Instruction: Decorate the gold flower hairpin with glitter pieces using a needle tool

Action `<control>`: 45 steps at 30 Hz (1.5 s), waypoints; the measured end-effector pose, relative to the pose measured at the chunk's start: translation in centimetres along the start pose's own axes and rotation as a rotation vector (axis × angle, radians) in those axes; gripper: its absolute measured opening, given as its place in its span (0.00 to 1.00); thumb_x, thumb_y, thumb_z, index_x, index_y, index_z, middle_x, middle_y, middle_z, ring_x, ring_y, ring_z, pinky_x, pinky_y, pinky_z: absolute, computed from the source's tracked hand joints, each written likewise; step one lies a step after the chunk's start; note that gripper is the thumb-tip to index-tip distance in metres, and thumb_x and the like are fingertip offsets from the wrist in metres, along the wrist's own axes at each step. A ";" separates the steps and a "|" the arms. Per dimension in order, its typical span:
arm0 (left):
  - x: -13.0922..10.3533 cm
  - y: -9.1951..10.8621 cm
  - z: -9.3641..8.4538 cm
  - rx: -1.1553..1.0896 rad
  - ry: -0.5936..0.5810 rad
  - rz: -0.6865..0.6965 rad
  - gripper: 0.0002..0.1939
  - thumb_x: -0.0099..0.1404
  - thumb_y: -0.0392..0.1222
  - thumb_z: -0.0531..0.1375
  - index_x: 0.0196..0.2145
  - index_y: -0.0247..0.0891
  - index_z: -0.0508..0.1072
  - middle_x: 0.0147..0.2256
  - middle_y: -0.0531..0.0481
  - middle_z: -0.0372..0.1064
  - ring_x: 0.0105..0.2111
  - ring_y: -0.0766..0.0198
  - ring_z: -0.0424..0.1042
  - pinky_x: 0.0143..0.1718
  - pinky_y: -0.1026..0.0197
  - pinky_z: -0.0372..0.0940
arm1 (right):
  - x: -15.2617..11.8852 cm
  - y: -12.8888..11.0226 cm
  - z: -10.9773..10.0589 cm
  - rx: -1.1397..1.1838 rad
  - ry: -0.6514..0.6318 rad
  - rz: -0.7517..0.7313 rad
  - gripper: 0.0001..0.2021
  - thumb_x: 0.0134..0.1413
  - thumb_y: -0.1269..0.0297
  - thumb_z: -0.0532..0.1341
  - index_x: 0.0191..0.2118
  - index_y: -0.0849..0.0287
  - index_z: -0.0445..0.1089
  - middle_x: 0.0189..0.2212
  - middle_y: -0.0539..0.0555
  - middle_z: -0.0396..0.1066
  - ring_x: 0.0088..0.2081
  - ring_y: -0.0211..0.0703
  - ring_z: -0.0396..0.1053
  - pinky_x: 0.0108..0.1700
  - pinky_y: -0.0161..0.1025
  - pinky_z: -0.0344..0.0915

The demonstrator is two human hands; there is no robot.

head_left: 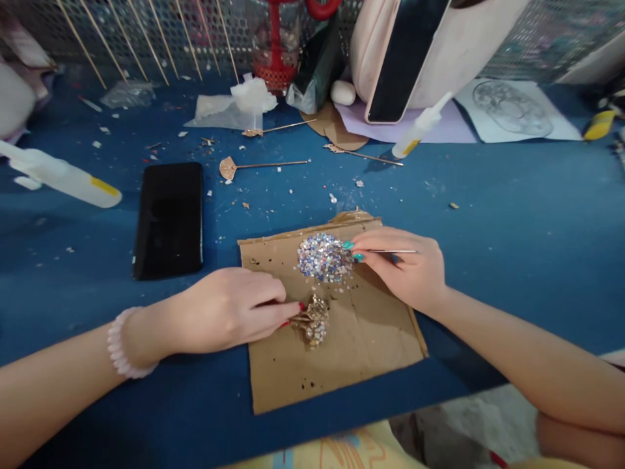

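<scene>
My left hand, with a beaded bracelet at the wrist, pinches a small gold ornament partly covered in rhinestones. It is held low over a cardboard sheet. Just above the ornament, a heap of loose rhinestones lies on the same sheet, silver and blue. My right hand is closed around a thin metal tool, its fingertips at the right edge of the heap. The tool's working end is hidden, so I cannot tell whether it carries a stone.
A black phone lies left of the cardboard. Behind are gold-headed metal sticks, white glue bottles, a propped phone and a printed sheet. Thin wooden sticks lean on a mesh basket. Small scraps dot the blue table.
</scene>
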State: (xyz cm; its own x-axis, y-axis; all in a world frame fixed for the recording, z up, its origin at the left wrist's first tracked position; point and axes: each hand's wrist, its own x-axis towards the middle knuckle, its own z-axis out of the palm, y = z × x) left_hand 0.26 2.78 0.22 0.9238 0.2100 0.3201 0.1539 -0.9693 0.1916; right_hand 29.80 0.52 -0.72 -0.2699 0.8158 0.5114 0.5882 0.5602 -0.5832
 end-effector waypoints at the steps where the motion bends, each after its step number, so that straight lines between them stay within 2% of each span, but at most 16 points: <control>1: 0.0 0.0 0.0 -0.002 -0.003 0.001 0.11 0.78 0.37 0.51 0.41 0.37 0.73 0.28 0.53 0.72 0.22 0.68 0.64 0.24 0.61 0.53 | 0.0 0.0 0.0 -0.010 0.000 -0.005 0.10 0.62 0.74 0.64 0.35 0.55 0.82 0.35 0.52 0.85 0.38 0.42 0.84 0.44 0.38 0.82; 7: 0.0 -0.1 -0.2 -0.010 -0.019 0.005 0.12 0.79 0.37 0.51 0.41 0.37 0.73 0.29 0.52 0.73 0.23 0.68 0.67 0.25 0.62 0.56 | 0.1 -0.1 -0.1 -0.056 -0.004 -0.024 0.09 0.63 0.73 0.65 0.35 0.53 0.81 0.34 0.50 0.85 0.37 0.42 0.84 0.43 0.38 0.82; 17: -0.1 0.0 -0.2 -0.003 -0.027 0.003 0.14 0.79 0.37 0.50 0.42 0.36 0.75 0.30 0.51 0.74 0.24 0.67 0.68 0.25 0.61 0.58 | -0.1 -0.3 -0.2 -0.056 0.033 -0.078 0.09 0.61 0.77 0.66 0.36 0.54 0.80 0.34 0.51 0.85 0.36 0.42 0.83 0.41 0.37 0.81; 21: -0.1 0.0 -0.2 0.017 0.005 0.030 0.14 0.79 0.37 0.50 0.42 0.37 0.75 0.29 0.52 0.73 0.23 0.68 0.66 0.25 0.61 0.57 | -0.5 -0.8 -0.6 0.039 0.009 -0.217 0.08 0.62 0.77 0.65 0.37 0.56 0.78 0.33 0.53 0.84 0.36 0.41 0.83 0.42 0.38 0.79; 24: -0.2 -0.1 -0.1 0.017 0.012 0.057 0.13 0.79 0.37 0.50 0.42 0.37 0.74 0.28 0.52 0.73 0.23 0.67 0.64 0.24 0.61 0.56 | -0.8 -1.7 -0.8 0.063 -0.092 -0.369 0.05 0.67 0.72 0.63 0.39 0.59 0.76 0.34 0.56 0.84 0.34 0.39 0.81 0.39 0.38 0.76; 25: -0.2 -0.1 -0.1 0.013 0.005 0.062 0.13 0.79 0.37 0.50 0.42 0.37 0.74 0.28 0.52 0.73 0.24 0.67 0.65 0.25 0.61 0.56 | -0.9 -1.9 -0.8 0.049 -0.132 -0.407 0.06 0.69 0.71 0.61 0.39 0.60 0.76 0.33 0.55 0.84 0.34 0.38 0.80 0.39 0.37 0.75; 27: -0.3 -0.2 -0.1 0.002 -0.010 0.066 0.14 0.79 0.37 0.50 0.42 0.37 0.75 0.28 0.52 0.73 0.24 0.66 0.65 0.25 0.61 0.56 | -1.0 -2.4 -0.7 0.041 -0.109 -0.491 0.11 0.73 0.69 0.57 0.38 0.61 0.75 0.31 0.54 0.83 0.30 0.36 0.77 0.37 0.37 0.72; 29: -0.3 -0.2 -0.2 -0.003 -0.032 0.060 0.14 0.79 0.37 0.50 0.41 0.38 0.75 0.28 0.53 0.72 0.24 0.66 0.65 0.26 0.60 0.55 | -1.1 -2.6 -0.7 0.015 -0.211 -0.528 0.14 0.75 0.68 0.53 0.40 0.63 0.75 0.34 0.56 0.83 0.32 0.36 0.76 0.37 0.37 0.71; 30: -0.4 -0.2 -0.2 -0.006 -0.038 0.058 0.14 0.79 0.37 0.50 0.41 0.38 0.75 0.28 0.53 0.72 0.24 0.66 0.64 0.26 0.60 0.55 | -1.1 -2.6 -0.7 0.014 -0.222 -0.538 0.15 0.76 0.68 0.52 0.40 0.63 0.75 0.34 0.56 0.83 0.32 0.36 0.75 0.37 0.37 0.71; 33: -0.4 -0.2 -0.2 -0.018 -0.040 0.057 0.12 0.78 0.37 0.51 0.42 0.38 0.75 0.29 0.53 0.72 0.25 0.65 0.63 0.27 0.59 0.54 | -1.2 -2.5 -0.6 0.017 -0.246 -0.537 0.16 0.76 0.69 0.50 0.41 0.63 0.75 0.34 0.56 0.83 0.32 0.36 0.75 0.38 0.37 0.71; 39: -0.6 -0.3 -0.2 -0.037 -0.050 0.059 0.11 0.78 0.36 0.51 0.46 0.37 0.74 0.29 0.53 0.72 0.26 0.64 0.63 0.27 0.59 0.53 | -1.2 -2.4 -0.5 0.049 -0.238 -0.468 0.07 0.72 0.69 0.59 0.41 0.61 0.73 0.34 0.54 0.83 0.32 0.35 0.75 0.38 0.36 0.71; 45: -0.6 -0.3 -0.2 -0.053 -0.054 0.053 0.11 0.78 0.36 0.51 0.48 0.37 0.74 0.30 0.53 0.72 0.26 0.64 0.64 0.27 0.59 0.54 | -1.1 -2.7 -0.9 0.060 -0.238 -0.388 0.05 0.71 0.69 0.61 0.40 0.60 0.73 0.34 0.54 0.83 0.34 0.36 0.78 0.39 0.37 0.73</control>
State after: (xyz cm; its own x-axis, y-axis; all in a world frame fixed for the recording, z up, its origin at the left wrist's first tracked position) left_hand -0.41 3.00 0.17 0.9479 0.1497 0.2813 0.0864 -0.9705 0.2252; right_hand 29.15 -1.98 0.86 -0.6337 0.5499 0.5441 0.3651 0.8327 -0.4163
